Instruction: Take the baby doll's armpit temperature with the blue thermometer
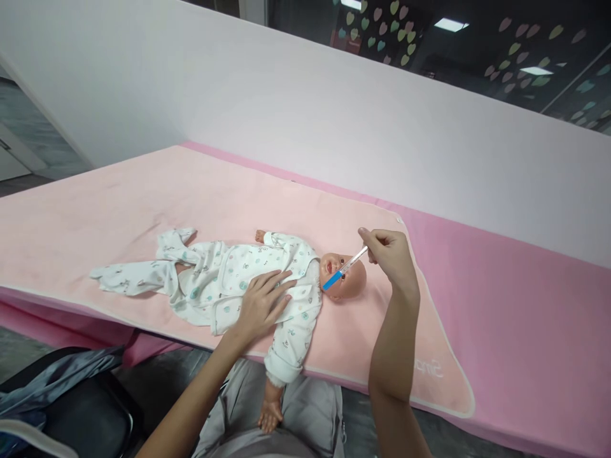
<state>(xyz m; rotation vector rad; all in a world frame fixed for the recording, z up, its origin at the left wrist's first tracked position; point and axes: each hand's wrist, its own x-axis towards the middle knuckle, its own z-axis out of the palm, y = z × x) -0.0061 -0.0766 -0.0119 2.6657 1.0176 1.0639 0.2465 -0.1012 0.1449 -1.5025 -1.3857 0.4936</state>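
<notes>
A baby doll point(346, 287) lies on its back in a white patterned outfit point(258, 270), its head toward the right. My left hand point(261, 302) rests flat on the doll's chest with the fingers spread. Above the doll's face, my right hand point(386, 249) pinches the upper end of a thin, whitish stick with a blue end point(333, 280), which looks like a thermometer. The stick slants down to the left, its blue end in front of the doll's mouth and cheek. Whether it touches the doll I cannot tell. One doll arm point(271, 410) hangs over the table's near edge.
A peach mat point(133, 197) under the doll covers much of the pink-clothed table point(515, 324). Behind it rises a white wall point(305, 108) below a dark window with heart stickers point(382, 28). A black chair point(86, 413) with clothing on it stands at the lower left.
</notes>
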